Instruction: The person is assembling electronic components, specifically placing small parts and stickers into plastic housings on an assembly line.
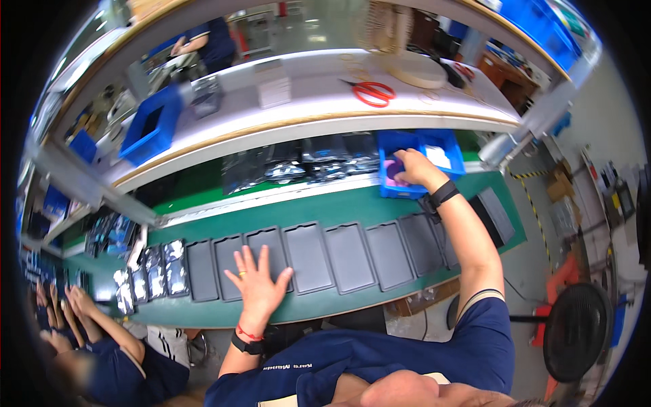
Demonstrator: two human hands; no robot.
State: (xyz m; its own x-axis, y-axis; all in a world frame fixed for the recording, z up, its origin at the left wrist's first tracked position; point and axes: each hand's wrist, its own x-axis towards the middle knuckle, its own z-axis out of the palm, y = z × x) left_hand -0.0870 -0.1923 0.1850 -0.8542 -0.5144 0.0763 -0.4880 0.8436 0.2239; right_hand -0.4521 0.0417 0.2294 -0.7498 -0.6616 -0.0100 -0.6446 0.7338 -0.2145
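A row of dark grey rectangular trays [308, 258] with raised rims lies along the green table. My left hand [261, 281] rests palm down over the trays left of the middle, its fingers spread and nothing held. My right hand [417, 169] reaches into a blue bin [401, 192] at the back of the table. Its thumb and fingers are apart, close to pink and purple pieces [391, 171] inside; blur hides whether the fingertips touch them. White pieces [438, 157] lie in the bin's right compartment.
Shiny wrapped packages [175, 266] continue the row at left. Dark bagged items [325, 159] lie beneath the raised shelf [305, 122], which holds red scissors [373, 93] and a blue bin [154, 124]. A co-worker [112, 353] sits at left. A black fan [578, 332] stands at right.
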